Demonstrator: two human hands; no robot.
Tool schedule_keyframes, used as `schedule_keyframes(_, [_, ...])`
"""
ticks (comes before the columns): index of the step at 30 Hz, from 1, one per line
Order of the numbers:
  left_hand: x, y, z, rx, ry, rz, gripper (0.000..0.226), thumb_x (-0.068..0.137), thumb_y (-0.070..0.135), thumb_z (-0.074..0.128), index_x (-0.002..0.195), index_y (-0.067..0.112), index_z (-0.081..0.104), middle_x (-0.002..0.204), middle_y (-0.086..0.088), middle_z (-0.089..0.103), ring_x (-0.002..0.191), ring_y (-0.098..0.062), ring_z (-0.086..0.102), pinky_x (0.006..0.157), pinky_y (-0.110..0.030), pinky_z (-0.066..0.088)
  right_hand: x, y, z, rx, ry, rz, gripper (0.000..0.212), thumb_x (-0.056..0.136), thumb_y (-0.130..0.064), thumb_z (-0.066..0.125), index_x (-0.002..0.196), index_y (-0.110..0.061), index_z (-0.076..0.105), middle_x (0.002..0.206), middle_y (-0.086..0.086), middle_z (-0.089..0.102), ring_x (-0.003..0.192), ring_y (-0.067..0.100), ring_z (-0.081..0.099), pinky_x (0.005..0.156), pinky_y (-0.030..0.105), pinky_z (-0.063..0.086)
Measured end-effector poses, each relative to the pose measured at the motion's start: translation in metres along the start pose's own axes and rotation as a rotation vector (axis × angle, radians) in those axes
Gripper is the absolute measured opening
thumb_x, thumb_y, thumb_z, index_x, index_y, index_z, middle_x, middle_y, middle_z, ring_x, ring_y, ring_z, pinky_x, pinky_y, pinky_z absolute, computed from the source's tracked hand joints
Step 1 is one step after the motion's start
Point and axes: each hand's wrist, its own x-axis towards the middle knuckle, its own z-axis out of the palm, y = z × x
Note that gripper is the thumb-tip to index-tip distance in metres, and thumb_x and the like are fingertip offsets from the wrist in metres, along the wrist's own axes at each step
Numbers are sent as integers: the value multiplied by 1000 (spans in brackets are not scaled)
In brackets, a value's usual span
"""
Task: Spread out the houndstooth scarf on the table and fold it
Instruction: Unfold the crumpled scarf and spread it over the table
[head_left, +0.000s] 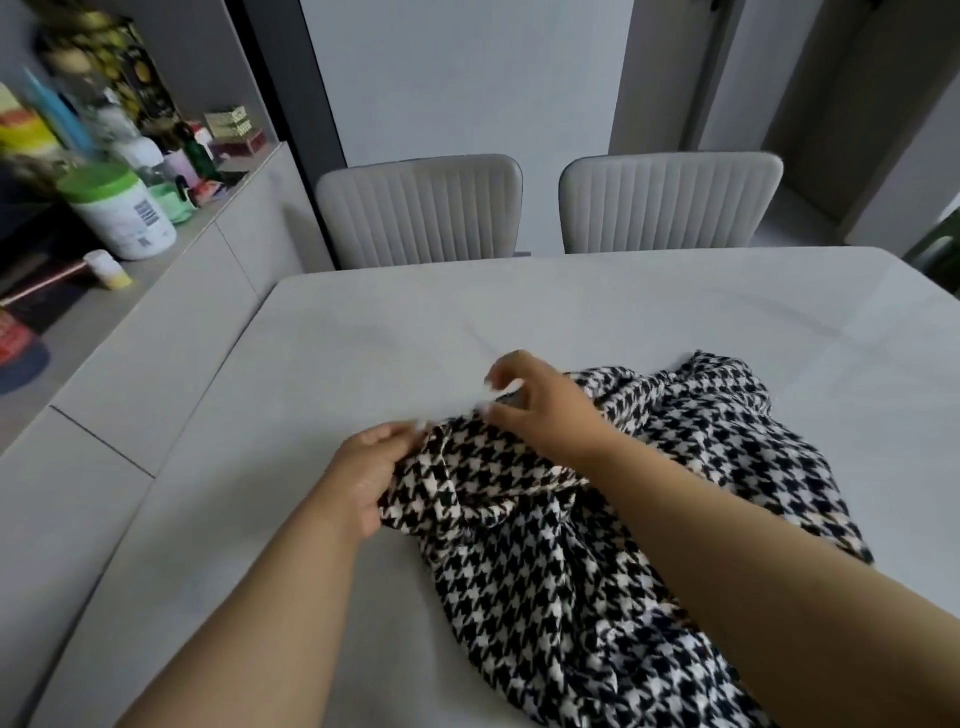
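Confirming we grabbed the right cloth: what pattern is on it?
Black-and-white houndstooth on the scarf, clearest in the head view.

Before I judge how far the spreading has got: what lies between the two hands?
In the head view, a short bunched stretch of the houndstooth scarf runs between the left hand and right hand; both grip its edge, with bare table beyond.

Bare forearms, no sleeves; hands (540, 405) bare, ungloved.

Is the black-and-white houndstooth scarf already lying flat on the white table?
No, the black-and-white houndstooth scarf lies bunched in folds on the white table.
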Motion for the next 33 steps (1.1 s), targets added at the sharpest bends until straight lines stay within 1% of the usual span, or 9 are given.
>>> schedule_keyframes(2, [-1, 3, -8, -70, 26, 54, 8, 88, 6, 61, 86, 11, 66, 68, -3, 73, 62, -16, 68, 55, -25, 58, 2, 22, -7, -219, -130, 94, 64, 81, -41, 69, 136, -30, 40, 128, -3, 54, 106, 14, 57, 94, 35, 50])
schedule_keyframes(5, [-3, 19, -13, -284, -1, 191, 18, 87, -1, 56, 95, 15, 61, 87, -3, 67, 84, -16, 63, 76, -26, 56, 4, 42, -11, -275, -321, 241, 29, 87, -29, 66, 113, -17, 63, 98, 4, 66, 88, 21, 62, 84, 35, 53])
schedule_keyframes(8, [2, 28, -12, -412, 36, 224, 17, 96, 5, 48, 108, 16, 53, 107, -2, 59, 114, -21, 53, 106, -34, 39, 19, 44, -32, 474, 278, 353, 13, 87, -3, 62, 84, -14, 68, 73, 4, 63, 72, 21, 65, 71, 33, 57])
schedule_keyframes(11, [10, -6, -8, 73, 167, 37, 18, 92, 28, 61, 106, 16, 59, 119, -6, 57, 113, -23, 54, 104, -40, 39, 30, 52, -71, 841, 578, 299, 49, 86, 5, 58, 131, -13, 52, 104, 1, 62, 99, 18, 64, 76, 24, 51])
schedule_keyframes(15, [-1, -75, 18, 559, 82, -386, 87, 55, 74, 73, 115, 11, 63, 114, -7, 66, 107, -30, 63, 97, -45, 50, 12, 81, -83, -43, 354, 323, 73, 81, -16, 73, 143, -16, 35, 141, 11, 47, 127, 25, 48, 100, 37, 45])
schedule_keyframes(19, [-5, -125, 46, 938, 22, -161, 55, 78, 45, 73, 122, 13, 60, 124, -8, 64, 110, -27, 61, 98, -35, 49, -27, 106, -53, -734, -57, 419, 98, 75, -62, 65, 149, -18, 19, 154, 8, 25, 143, 28, 20, 116, 44, 18])
schedule_keyframes(24, [53, -78, -9, 97, 213, -42, 31, 89, 36, 59, 92, 6, 65, 108, -19, 70, 101, -33, 67, 93, -56, 51, -44, 130, -70, -771, 36, 388, 32, 85, -48, 62, 101, -21, 66, 108, 4, 67, 106, 25, 58, 89, 33, 40])
schedule_keyframes(29, [83, 25, -91, -520, 361, 174, 40, 101, 39, 38, 116, 9, 60, 134, -7, 58, 120, -24, 58, 102, -43, 46, -36, 131, -116, -178, 566, 564, 32, 88, -36, 63, 95, -6, 71, 93, 14, 69, 90, 31, 63, 70, 28, 40])
schedule_keyframes(33, [43, 12, -55, -400, 227, 62, 49, 98, 47, 38, 130, 11, 49, 112, -10, 56, 92, -19, 63, 85, -32, 51, -26, 126, -119, -44, 590, 566, 33, 88, -39, 62, 107, -12, 65, 103, 5, 68, 79, 23, 60, 70, 26, 43])
